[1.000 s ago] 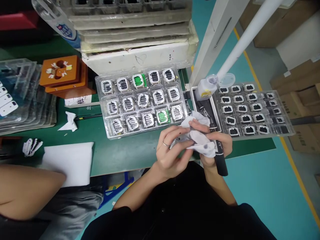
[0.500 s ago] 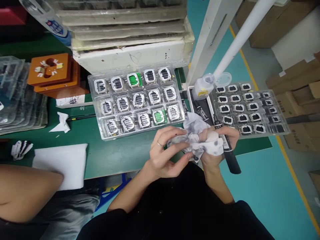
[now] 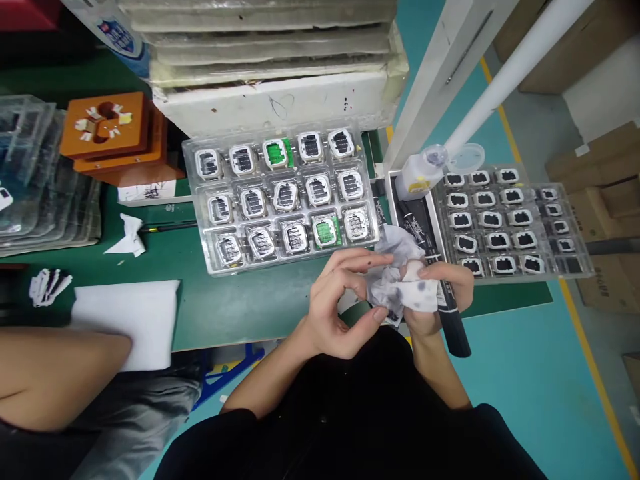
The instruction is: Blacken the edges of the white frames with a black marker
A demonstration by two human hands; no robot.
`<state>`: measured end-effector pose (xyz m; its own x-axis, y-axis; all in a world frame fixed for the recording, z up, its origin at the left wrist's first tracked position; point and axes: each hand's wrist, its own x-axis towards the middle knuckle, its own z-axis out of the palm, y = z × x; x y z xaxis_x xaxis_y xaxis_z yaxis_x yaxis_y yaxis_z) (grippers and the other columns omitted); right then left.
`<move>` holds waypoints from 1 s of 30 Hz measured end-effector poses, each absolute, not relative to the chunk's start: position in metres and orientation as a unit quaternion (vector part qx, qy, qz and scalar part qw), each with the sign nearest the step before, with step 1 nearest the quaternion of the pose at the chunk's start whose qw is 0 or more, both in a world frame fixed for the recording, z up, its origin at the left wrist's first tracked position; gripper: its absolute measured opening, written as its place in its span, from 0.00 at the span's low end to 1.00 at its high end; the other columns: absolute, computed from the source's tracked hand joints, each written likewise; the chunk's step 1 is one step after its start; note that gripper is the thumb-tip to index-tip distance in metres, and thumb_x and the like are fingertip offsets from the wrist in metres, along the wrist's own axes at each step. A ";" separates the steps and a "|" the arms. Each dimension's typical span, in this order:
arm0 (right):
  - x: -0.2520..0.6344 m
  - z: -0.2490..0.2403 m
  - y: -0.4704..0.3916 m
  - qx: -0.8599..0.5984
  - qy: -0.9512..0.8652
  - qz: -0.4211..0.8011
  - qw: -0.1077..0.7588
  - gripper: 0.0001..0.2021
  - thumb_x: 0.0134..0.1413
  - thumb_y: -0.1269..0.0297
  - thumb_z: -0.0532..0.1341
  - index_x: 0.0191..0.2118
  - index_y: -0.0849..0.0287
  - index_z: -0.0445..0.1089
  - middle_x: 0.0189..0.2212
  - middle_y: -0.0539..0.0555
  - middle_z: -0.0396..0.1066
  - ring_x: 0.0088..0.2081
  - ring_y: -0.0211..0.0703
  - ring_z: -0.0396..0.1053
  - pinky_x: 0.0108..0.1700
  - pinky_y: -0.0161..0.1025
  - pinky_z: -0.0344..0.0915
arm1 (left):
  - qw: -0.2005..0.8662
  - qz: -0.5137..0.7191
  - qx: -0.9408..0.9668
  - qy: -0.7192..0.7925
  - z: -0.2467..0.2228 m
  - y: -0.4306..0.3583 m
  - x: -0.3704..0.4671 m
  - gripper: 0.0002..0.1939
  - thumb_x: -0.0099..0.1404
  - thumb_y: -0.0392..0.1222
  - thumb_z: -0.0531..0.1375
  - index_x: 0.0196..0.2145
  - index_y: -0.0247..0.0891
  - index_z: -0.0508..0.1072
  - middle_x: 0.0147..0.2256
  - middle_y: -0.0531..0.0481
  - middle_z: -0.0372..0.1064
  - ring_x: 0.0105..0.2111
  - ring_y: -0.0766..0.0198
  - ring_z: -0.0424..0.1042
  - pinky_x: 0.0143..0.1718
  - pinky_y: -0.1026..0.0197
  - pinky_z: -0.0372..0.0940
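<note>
My right hand (image 3: 457, 283) is closed around a crumpled white tissue (image 3: 400, 283) with dark stains, and a thick black marker (image 3: 453, 327) sits in the same grip, its end pointing down and right. To the left, my left hand (image 3: 337, 303) is curved with its thumb and fingers apart, the fingertips at the tissue's edge. Something small may lie inside the tissue, but its folds hide it. Beyond my hands a clear plastic tray (image 3: 290, 260) carries rows of small white-rimmed square parts with black patterned middles; two parts show green.
Another parts tray (image 3: 580, 267) lies at the right, behind an open-lidded white bottle (image 3: 415, 177). Orange blocks (image 3: 113, 137) and stacked clear trays (image 3: 50, 173) stand left. A folded white cloth (image 3: 125, 320) lies near another person's arm (image 3: 60, 367). A white post (image 3: 440, 80) rises right.
My left hand's fingers have drawn back slightly and curled, with a wider gap to the thumb. My right hand keeps the tissue and marker. The view has shifted a little.
</note>
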<state>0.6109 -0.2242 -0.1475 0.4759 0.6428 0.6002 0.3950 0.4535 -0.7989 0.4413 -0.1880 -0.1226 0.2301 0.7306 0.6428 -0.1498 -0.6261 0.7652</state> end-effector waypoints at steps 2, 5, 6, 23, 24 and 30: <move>0.607 -0.144 -0.223 -0.515 -0.501 0.074 0.692 0.09 0.64 0.56 0.75 0.41 0.47 0.76 0.32 0.45 0.72 0.27 0.41 0.72 0.31 0.44 0.71 | 0.398 0.576 0.682 0.210 -0.124 -0.188 0.441 0.14 0.70 0.41 0.71 0.42 0.42 0.66 0.60 0.34 0.82 0.60 0.44 0.78 0.51 0.42 0.78; 0.601 -0.135 -0.220 -0.525 -0.491 0.049 0.694 0.12 0.63 0.62 0.76 0.37 0.48 0.72 0.29 0.44 0.69 0.25 0.40 0.68 0.28 0.42 0.68 | 0.408 0.569 0.685 0.204 -0.125 -0.187 0.440 0.15 0.71 0.43 0.70 0.42 0.42 0.65 0.62 0.33 0.81 0.64 0.41 0.77 0.53 0.40 0.78; 0.599 -0.133 -0.219 -0.531 -0.488 0.042 0.691 0.13 0.63 0.64 0.76 0.36 0.49 0.70 0.29 0.43 0.68 0.24 0.39 0.67 0.27 0.42 0.67 | 0.406 0.568 0.687 0.201 -0.125 -0.187 0.440 0.15 0.71 0.44 0.70 0.43 0.42 0.65 0.62 0.32 0.80 0.65 0.41 0.76 0.55 0.39 0.78; 0.601 -0.134 -0.223 -0.543 -0.525 0.126 0.643 0.15 0.62 0.51 0.77 0.43 0.48 0.72 0.34 0.46 0.73 0.30 0.44 0.71 0.34 0.45 0.72 | 0.292 0.553 0.755 0.200 -0.145 -0.184 0.442 0.27 0.74 0.68 0.66 0.44 0.47 0.59 0.65 0.34 0.78 0.72 0.39 0.72 0.59 0.35 0.75; 0.600 -0.132 -0.223 -0.543 -0.531 0.126 0.639 0.18 0.59 0.50 0.78 0.44 0.47 0.72 0.34 0.46 0.73 0.29 0.44 0.70 0.32 0.44 0.71 | 0.268 0.553 0.762 0.203 -0.147 -0.183 0.443 0.28 0.73 0.71 0.65 0.43 0.47 0.58 0.65 0.34 0.79 0.72 0.40 0.72 0.58 0.36 0.74; 0.598 -0.125 -0.219 -0.564 -0.524 0.114 0.628 0.16 0.58 0.55 0.77 0.42 0.50 0.71 0.32 0.43 0.70 0.26 0.38 0.65 0.28 0.39 0.64 | 0.228 0.543 0.774 0.231 -0.148 -0.183 0.444 0.33 0.72 0.79 0.60 0.41 0.48 0.54 0.63 0.36 0.81 0.72 0.40 0.70 0.55 0.37 0.71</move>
